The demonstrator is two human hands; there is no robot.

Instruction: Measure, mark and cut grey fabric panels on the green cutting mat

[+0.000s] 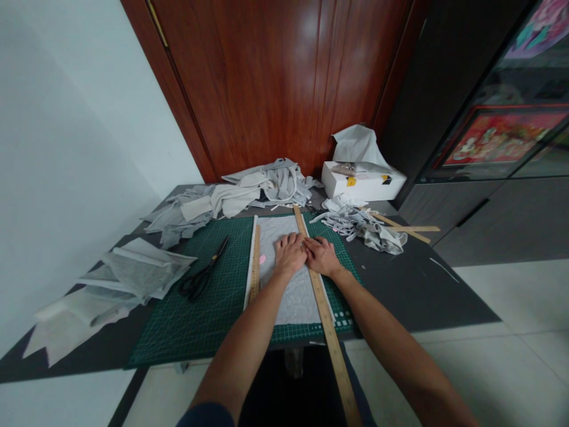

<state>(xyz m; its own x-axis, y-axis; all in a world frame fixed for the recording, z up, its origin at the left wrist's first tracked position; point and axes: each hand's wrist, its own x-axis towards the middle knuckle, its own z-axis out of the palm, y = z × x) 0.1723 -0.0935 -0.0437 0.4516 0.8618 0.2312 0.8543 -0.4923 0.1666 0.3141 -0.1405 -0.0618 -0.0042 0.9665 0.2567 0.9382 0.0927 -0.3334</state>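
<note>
A grey piece of fabric (296, 299) with a paler edge lies flat on a green cutting mat (178, 323). Across its right side runs a long wooden ruler (329, 326), its near end reaching past the table edge. My left hand (290, 254) rests on the fabric with its fingers spread, beside the ruler. At the ruler's right edge lies my right hand (322, 256), fingers apart, thumb side against the ruler and close to my left hand. A shorter wooden ruler (255, 267) lies along the fabric's left side. Black scissors (205, 274) lie on the mat.
Grey and white cloth pieces (240, 193) are heaped at the back, with sheer pieces (137, 273) at left. Fabric scraps (355, 222) and crossed wooden strips (411, 229) lie at right, before a white box (362, 185). A wooden door (267, 83) stands behind the table.
</note>
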